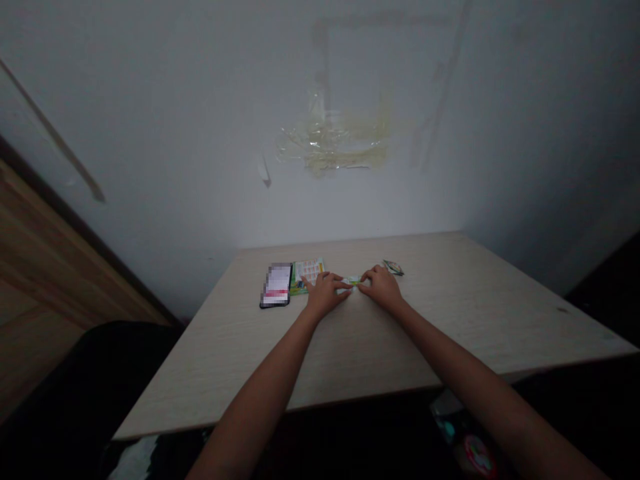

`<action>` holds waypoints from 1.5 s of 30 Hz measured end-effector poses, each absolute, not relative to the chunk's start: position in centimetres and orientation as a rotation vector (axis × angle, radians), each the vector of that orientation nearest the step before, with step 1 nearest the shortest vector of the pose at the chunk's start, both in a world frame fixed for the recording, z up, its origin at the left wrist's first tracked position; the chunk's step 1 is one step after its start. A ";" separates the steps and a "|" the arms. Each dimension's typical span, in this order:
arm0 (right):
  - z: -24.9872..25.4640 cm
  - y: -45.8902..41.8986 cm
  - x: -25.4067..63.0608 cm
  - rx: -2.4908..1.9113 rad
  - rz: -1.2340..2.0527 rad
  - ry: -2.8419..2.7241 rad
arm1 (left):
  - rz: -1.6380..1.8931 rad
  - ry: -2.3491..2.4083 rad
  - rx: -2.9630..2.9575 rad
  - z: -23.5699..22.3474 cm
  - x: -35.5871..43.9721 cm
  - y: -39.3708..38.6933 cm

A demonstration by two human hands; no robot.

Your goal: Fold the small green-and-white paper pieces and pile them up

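Note:
Between my two hands lies a small, narrow green-and-white piece of printed paper [354,282], low on the table. My left hand [325,291] has its fingertips on the paper's left end, with the thumb below. From the other side my right hand [381,287] pinches the right end. The fingers cover much of the paper, so its full shape is hidden. Beside my left hand is a green-and-white printed booklet or sheet [309,270], partly behind the fingers. A small dark, patterned piece [393,267] lies just beyond my right hand.
A phone [276,285] with a lit, blurred screen lies at the left by the booklet. The pale wooden table [480,320] meets a wall [200,133] with peeling tape [345,143]. A dark object [95,373] stands left of the table. Colourful items [475,450] sit below its front edge.

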State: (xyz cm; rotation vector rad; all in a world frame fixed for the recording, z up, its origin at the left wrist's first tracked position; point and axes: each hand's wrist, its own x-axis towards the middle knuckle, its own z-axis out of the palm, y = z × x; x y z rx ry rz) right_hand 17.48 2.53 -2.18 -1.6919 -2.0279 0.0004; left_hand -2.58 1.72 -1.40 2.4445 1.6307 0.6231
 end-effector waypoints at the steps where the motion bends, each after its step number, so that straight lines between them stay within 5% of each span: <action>1: -2.1 2.5 17.5 -1.695 0.002 -2.032 | 0.631 1.631 2.437 -1.4 -2.6 1.7; 25: -3.8 4.3 18.1 -1.369 0.273 -1.998 | 0.629 1.638 2.333 -1.8 -2.5 1.9; 45: -1.6 3.1 16.6 -1.645 0.127 -2.059 | 0.679 1.723 2.337 -1.0 -1.3 1.3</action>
